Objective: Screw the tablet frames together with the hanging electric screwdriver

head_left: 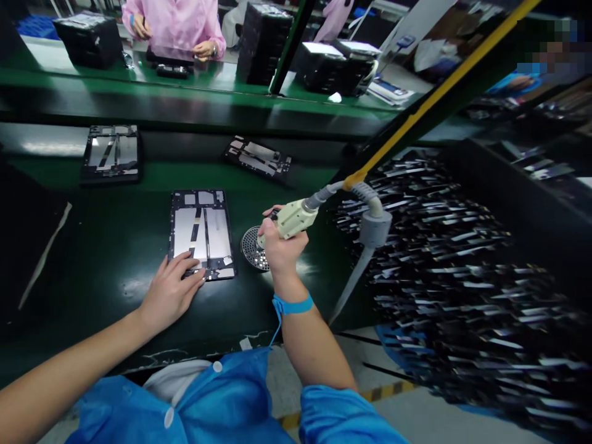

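Observation:
An opened tablet (215, 231) with silver inner plates and a dark frame lies on the green bench. The spread fingers of my left hand (173, 287) rest on its lower left part. In my right hand (280, 246) is a pale green electric screwdriver (296, 219), its cable running up to the right. Below that hand sits a round perforated metal dish (256, 250), partly covered by the hand and the tool. The screwdriver's tip is hidden.
Two more opened tablets (112, 154) (259, 157) lie farther back. A large bin of dark and silver strips (453, 246) stands at right, beside a hanging grey hose (354, 280). A person in pink (173, 28) works across the bench near black stacks (263, 43).

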Demonstrator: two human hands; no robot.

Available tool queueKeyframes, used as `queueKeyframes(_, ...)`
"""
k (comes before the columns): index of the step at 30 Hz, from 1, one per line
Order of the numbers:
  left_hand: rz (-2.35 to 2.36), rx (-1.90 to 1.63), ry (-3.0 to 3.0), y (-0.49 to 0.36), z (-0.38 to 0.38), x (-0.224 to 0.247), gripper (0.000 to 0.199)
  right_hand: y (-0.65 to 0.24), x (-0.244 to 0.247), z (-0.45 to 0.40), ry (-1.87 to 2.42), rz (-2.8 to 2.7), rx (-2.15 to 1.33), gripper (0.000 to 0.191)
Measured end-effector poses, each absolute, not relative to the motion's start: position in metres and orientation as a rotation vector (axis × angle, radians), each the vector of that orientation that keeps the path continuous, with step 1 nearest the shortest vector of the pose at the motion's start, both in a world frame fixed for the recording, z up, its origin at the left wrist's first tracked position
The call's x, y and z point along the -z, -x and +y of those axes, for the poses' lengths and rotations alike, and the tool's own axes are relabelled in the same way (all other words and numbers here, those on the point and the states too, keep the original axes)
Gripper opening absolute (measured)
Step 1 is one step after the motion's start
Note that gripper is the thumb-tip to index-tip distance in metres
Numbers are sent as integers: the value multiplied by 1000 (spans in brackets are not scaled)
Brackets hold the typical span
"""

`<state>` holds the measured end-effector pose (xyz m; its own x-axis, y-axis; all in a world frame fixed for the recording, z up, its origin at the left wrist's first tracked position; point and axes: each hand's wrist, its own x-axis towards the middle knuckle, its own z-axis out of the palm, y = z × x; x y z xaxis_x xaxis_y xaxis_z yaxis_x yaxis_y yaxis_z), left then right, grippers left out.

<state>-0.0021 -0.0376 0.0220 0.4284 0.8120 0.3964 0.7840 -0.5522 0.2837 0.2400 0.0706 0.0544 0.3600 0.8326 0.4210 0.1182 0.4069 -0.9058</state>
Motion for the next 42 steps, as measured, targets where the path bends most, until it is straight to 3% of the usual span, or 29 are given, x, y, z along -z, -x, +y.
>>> queueKeyframes(42, 1410, -809, -2632, -6, -23, -25, 22, -231, -62, 56, 1032, -1158, -541, 14)
